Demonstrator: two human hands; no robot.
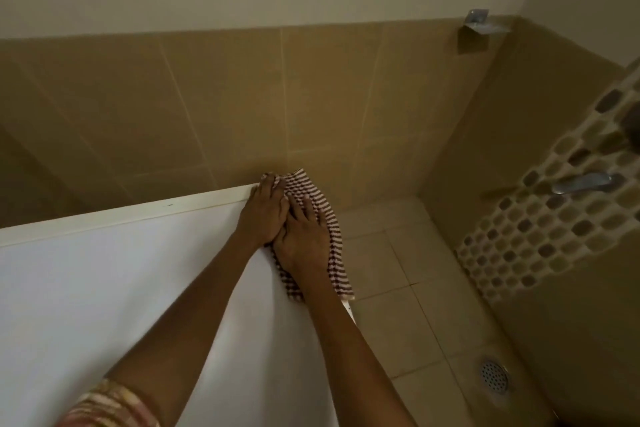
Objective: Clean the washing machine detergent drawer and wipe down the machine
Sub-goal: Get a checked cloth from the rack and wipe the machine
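The washing machine's flat white top [104, 288] fills the lower left, with a cream rear strip along the tiled wall. A red-and-white striped cloth [325, 218] lies over the machine's back right corner and hangs down its right edge. My left hand [265, 215] presses flat on the cloth near the rear strip, fingers reaching the corner. My right hand [304, 239] lies flat on the cloth beside it, partly overlapping the left. The detergent drawer is not in view.
Tan wall tiles [277, 97] rise behind the machine. To the right lies a tiled floor [415, 288] with a round metal drain [494, 375]. A mosaic tile band holds a metal tap handle [583, 183]. A metal bracket [479, 22] sits high on the wall.
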